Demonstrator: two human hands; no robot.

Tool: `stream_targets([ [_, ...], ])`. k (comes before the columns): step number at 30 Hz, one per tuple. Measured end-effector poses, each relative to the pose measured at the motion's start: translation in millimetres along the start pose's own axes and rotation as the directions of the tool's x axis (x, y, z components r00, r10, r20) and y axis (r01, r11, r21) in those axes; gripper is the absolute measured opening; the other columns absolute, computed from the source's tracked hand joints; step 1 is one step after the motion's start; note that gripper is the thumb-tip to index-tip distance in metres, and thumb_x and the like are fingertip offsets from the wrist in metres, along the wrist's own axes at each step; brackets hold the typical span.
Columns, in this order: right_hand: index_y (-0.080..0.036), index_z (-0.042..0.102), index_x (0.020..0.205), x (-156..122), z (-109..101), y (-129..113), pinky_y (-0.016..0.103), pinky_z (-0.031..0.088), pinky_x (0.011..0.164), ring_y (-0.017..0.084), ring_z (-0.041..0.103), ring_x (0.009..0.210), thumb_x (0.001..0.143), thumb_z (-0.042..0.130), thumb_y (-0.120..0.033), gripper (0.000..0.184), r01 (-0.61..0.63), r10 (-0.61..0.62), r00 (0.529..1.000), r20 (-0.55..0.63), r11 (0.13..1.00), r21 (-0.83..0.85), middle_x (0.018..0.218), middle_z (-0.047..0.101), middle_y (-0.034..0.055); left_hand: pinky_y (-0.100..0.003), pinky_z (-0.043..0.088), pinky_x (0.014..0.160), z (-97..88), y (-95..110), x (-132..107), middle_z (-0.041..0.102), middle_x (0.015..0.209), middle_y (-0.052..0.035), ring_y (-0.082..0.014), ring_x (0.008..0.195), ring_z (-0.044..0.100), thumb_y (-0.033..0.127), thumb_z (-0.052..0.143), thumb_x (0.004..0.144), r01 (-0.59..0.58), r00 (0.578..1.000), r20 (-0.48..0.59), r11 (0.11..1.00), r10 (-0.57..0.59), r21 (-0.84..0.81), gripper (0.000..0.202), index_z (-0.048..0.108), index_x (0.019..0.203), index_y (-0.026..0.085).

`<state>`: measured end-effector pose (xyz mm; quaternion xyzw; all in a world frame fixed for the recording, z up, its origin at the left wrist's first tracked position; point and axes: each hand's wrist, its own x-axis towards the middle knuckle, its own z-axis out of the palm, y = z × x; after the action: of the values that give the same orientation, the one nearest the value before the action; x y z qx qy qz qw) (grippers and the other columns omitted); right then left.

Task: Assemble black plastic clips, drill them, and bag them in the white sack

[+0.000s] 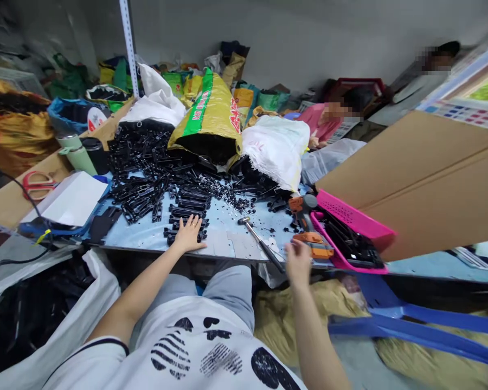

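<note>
My left hand (189, 234) lies with fingers spread over the front end of a row of long black plastic parts (189, 200) on the blue work surface. It rests on these parts, close to the table's front edge. My right hand (299, 262) is at the front edge further right, just before a cordless drill (303, 208) in orange and black. Motion smears its fingers, and whether they hold anything is hidden. Between my hands, a hammer (262, 242) with a dark grip lies with its handle toward the edge.
Loose black parts (142, 157), small metal pins (230, 195) and sacks (211, 114) cover the back. A pink basket (321, 233) stands right. At left are red scissors (38, 184), paper (71, 197) and a green flask (79, 154). Another person (319, 122) sits beyond the table.
</note>
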<state>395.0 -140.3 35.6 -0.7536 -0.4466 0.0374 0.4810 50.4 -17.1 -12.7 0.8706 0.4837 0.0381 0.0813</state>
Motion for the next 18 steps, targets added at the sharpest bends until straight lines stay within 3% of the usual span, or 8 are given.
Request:
stream_targets([
  [1,-0.012,0.054,0.110,-5,32,-2,0.048,0.043,0.086,0.028,0.055,0.096,0.080,0.045,-0.056,0.054,0.083,-0.079,0.985,0.155,0.996,-0.015,0.104,0.059,0.0171,-0.059,0.000,0.109,-0.5,-1,-1,0.013,0.153,-0.0132,-0.0337,0.141,0.002,0.073,0.048,0.069,-0.019,1.000,0.002,1.000,0.019,-0.003,0.103,0.016,0.146,0.014],
  [3,-0.010,0.055,0.107,-13,85,-5,0.048,0.040,0.091,0.028,0.053,0.101,0.081,0.045,-0.052,0.051,0.259,-0.232,0.936,0.266,0.963,-0.070,0.106,0.059,0.0185,-0.055,0.002,0.111,-0.9,-1,-1,0.010,0.153,-0.0154,-0.0334,0.141,0.001,0.075,0.047,0.068,0.001,1.000,-0.014,1.000,-0.001,-0.015,0.107,0.014,0.146,0.010],
  [6,-0.011,0.054,0.110,-24,128,-6,0.046,0.038,0.094,0.028,0.050,0.105,0.085,0.043,-0.045,0.044,0.418,-0.359,0.869,0.341,0.901,-0.118,0.109,0.058,0.0172,-0.052,0.003,0.112,-0.7,2,4,0.009,0.152,-0.0223,-0.0348,0.141,0.002,0.079,0.044,0.066,0.097,0.994,-0.040,0.994,-0.099,-0.044,0.114,0.014,0.145,0.003],
  [10,-0.014,0.055,0.108,-42,143,0,0.043,0.040,0.093,0.027,0.050,0.105,0.088,0.042,-0.040,0.036,0.496,-0.400,0.807,0.434,0.858,-0.131,0.110,0.057,0.0148,-0.054,0.001,0.111,0.4,5,16,0.012,0.151,-0.0231,-0.0341,0.141,0.004,0.080,0.041,0.065,0.098,0.994,-0.045,0.993,-0.101,-0.064,0.115,0.014,0.144,0.002],
  [15,-0.015,0.056,0.104,-59,154,0,0.043,0.039,0.095,0.026,0.049,0.108,0.088,0.041,-0.039,0.032,0.496,-0.405,0.802,0.439,0.861,-0.112,0.110,0.057,0.0137,-0.053,0.004,0.112,-1.2,2,18,0.014,0.152,-0.0186,-0.0316,0.141,0.005,0.078,0.041,0.068,-0.008,1.000,-0.023,0.999,0.007,-0.050,0.111,0.010,0.146,0.006],
  [18,-0.016,0.056,0.106,-47,147,-9,0.045,0.040,0.093,0.027,0.050,0.106,0.086,0.042,-0.042,0.036,0.505,-0.417,0.790,0.450,0.859,-0.090,0.110,0.057,0.0144,-0.051,0.004,0.112,-3.7,0,15,0.016,0.152,-0.0168,-0.0303,0.141,0.007,0.078,0.040,0.070,-0.034,0.999,-0.021,0.997,0.033,-0.067,0.107,0.011,0.146,0.008],
])
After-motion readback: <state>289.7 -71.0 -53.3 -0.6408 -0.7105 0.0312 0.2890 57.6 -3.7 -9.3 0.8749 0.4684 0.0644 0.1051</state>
